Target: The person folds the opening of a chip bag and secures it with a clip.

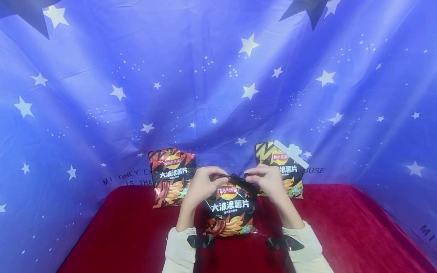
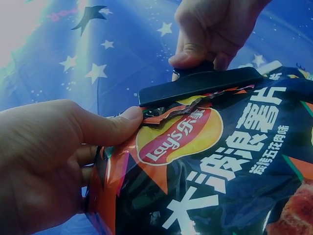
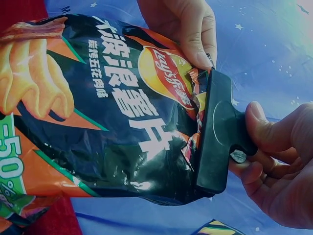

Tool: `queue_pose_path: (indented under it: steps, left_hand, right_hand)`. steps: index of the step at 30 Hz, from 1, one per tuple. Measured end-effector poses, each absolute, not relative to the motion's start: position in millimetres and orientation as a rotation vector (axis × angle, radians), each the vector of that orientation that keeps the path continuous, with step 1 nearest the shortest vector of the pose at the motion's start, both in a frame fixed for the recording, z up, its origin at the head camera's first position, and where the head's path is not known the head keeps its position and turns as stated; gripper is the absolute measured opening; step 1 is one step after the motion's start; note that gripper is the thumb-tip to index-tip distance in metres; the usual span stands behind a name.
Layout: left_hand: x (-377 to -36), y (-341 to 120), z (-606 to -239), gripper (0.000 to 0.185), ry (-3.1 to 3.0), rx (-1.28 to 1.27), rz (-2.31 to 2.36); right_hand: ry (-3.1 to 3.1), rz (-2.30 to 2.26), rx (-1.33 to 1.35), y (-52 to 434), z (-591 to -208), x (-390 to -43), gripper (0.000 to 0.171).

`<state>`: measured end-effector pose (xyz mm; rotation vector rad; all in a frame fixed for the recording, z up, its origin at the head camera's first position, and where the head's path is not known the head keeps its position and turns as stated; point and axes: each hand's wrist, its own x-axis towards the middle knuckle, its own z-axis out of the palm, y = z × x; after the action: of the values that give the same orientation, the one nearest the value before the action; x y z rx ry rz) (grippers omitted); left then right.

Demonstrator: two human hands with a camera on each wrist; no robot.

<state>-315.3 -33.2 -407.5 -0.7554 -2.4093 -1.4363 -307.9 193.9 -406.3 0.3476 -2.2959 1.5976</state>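
Observation:
A black and orange-red bag of Lay's potato chips (image 1: 230,206) is held in front of me, its top edge torn and crumpled. My left hand (image 1: 207,184) pinches the bag's upper left corner between thumb and fingers. With thumb and fingers, my right hand (image 1: 271,183) grips the handle of a black bag clip (image 3: 217,137). The clip's long bar runs along the torn edge, as the left wrist view also shows. Whether its two halves are closed over the bag I cannot tell.
Behind to the left stands another red and black chip bag (image 1: 172,178). A yellow and black chip bag (image 1: 264,151) stands behind to the right, with a white bag clip (image 1: 290,153) across its top corner. Red cloth (image 1: 129,235) covers the table; a blue starry curtain (image 1: 191,94) hangs behind.

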Motion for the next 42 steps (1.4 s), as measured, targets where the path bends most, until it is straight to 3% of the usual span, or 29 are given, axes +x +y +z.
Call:
queue_pose_path:
  steps: [42]
  left_hand:
    - [-313.1,-36.2,-404.9,0.023,-2.443,-0.927,-1.507]
  right_hand:
    - [-2.298,1.611,0.379,191.1,-401.2,-302.2,0.022]
